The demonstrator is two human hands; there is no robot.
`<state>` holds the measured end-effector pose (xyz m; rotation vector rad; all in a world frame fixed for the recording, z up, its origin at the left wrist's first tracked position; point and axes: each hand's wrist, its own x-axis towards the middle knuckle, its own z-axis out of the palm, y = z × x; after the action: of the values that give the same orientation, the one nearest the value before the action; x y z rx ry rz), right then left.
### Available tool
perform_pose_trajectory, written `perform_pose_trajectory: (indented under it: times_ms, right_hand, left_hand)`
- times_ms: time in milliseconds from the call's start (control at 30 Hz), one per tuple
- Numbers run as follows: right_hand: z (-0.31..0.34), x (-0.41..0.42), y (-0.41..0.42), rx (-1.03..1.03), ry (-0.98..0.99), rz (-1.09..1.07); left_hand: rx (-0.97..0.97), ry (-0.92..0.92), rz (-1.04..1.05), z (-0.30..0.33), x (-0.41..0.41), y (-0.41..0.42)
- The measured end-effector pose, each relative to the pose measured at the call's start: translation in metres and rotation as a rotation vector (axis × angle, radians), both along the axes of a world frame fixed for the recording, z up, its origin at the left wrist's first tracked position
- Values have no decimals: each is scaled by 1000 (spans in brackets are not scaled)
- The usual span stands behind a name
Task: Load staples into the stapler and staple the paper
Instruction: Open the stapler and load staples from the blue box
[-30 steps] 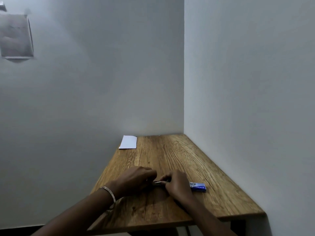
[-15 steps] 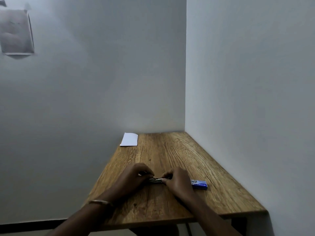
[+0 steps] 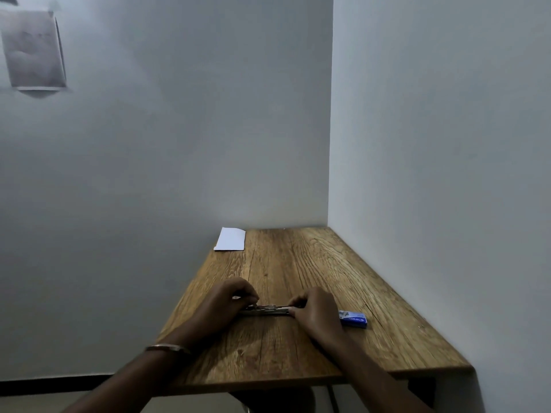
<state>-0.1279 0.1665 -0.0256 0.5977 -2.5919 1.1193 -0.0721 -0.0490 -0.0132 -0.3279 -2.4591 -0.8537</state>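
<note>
Metal stapler (image 3: 265,310) gripped by left hand (image 3: 225,302), right hand (image 3: 317,310), seemingly opened; blue staple box (image 3: 353,318) beside; paper (image 3: 230,239) far.

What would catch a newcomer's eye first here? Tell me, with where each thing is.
Two hands meet at the near middle of the wooden table: the left hand and the right hand each grip an end of a metal stapler lying flat. A small blue box sits just right of the right hand, and a white paper lies at the far left corner.
</note>
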Motion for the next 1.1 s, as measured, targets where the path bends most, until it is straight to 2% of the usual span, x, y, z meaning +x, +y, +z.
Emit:
perform_pose_trajectory:
  times_ms: [200, 333, 500, 633, 1100]
  right_hand:
    - [0, 1, -1, 17, 8, 1]
    - [0, 2, 0, 10, 2, 8]
    - [2, 3, 1, -26, 46, 30]
    - [3, 6, 0, 21, 69, 56]
    - [13, 0, 6, -6, -129, 179]
  left_hand:
    - [1, -83, -37, -5, 7, -7]
    - [-74, -149, -58, -12, 7, -7]
    - [-85, -142, -19, -14, 5, -7]
    - [-59, -136, -32, -13, 6, -6]
    - [-26, -129, -23, -13, 7, -3]
